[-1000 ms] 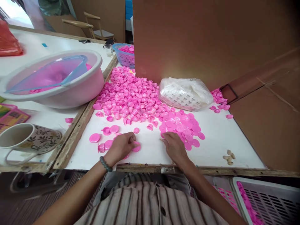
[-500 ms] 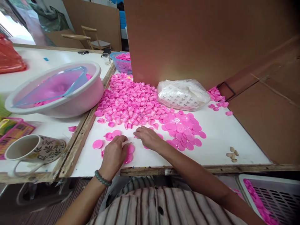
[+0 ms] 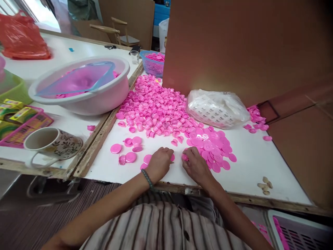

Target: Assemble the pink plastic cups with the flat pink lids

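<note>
My left hand (image 3: 160,163) rests on the white table (image 3: 244,163) near its front edge, fingers curled over a pink plastic piece whose edge shows at the fingertips. My right hand (image 3: 195,165) lies just right of it, fingers bent, pinching a small pink cap (image 3: 185,157). A heap of small pink caps (image 3: 156,109) spreads behind both hands. A flatter pile of pink round lids (image 3: 214,147) sits right of my right hand. A few loose lids (image 3: 130,158) lie left of my left hand.
A clear bag of white parts (image 3: 217,109) leans by the brown cardboard wall (image 3: 234,45). On the left table stand a pink basin (image 3: 83,92), a flowered mug (image 3: 53,144) and a pink tray of boxes (image 3: 23,121). A blue basket (image 3: 153,64) sits behind; a white crate (image 3: 299,231) is lower right.
My right hand drew back to the right from the small caps toward the lid pile. My left hand shifted right until it sits beside it. The camera view swung left.
</note>
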Demonstrator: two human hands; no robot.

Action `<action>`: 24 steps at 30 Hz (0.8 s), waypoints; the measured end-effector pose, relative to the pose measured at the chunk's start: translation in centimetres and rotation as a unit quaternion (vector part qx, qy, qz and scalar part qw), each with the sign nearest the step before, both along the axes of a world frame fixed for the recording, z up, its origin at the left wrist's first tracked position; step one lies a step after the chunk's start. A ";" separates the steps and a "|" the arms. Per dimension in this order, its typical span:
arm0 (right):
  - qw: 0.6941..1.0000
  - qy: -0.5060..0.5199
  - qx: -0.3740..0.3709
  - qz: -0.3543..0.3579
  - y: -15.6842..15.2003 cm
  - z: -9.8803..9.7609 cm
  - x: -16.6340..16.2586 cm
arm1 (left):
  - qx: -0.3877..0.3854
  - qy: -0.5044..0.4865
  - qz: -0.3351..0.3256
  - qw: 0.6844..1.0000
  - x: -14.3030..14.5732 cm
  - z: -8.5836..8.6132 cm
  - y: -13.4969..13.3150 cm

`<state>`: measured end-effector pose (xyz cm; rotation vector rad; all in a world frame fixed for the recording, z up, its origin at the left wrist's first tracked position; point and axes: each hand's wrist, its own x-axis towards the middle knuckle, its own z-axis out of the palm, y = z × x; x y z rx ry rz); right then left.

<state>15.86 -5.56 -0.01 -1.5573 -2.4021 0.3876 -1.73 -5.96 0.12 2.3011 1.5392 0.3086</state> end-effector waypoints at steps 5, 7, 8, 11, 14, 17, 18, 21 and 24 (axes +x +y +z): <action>0.996 0.088 -0.011 0.020 0.1 0.2 -0.2 | -0.015 -0.068 0.075 0.995 -1.0 -0.7 -0.2; 0.993 0.107 0.002 0.041 0.3 0.1 -0.7 | -0.022 -0.085 0.079 0.993 -1.2 -0.8 -0.3; 0.992 0.115 0.015 0.044 0.5 0.0 -1.0 | -0.025 -0.093 0.078 0.992 -1.2 -0.8 -0.4; 0.990 0.120 0.055 0.047 0.8 -0.5 -2.0 | -0.031 -0.110 0.080 0.990 -1.1 -0.8 -0.3; 0.991 0.090 0.063 0.079 1.1 -0.9 -2.7 | -0.033 -0.111 0.087 0.989 -1.1 -0.9 -0.2; 0.990 0.049 0.052 0.122 1.2 -0.8 -2.8 | -0.030 -0.095 0.086 0.991 -1.0 -1.2 -0.2; 0.989 0.034 0.049 0.134 1.2 -0.7 -2.7 | -0.029 -0.089 0.086 0.992 -1.0 -1.3 -0.2; 0.986 -0.012 0.041 0.164 1.1 -0.3 -2.6 | -0.034 -0.077 0.088 0.993 -0.9 -1.5 -0.2; 0.981 -0.052 0.036 0.184 1.1 0.1 -2.8 | -0.042 -0.067 0.092 0.993 -0.9 -1.4 -0.1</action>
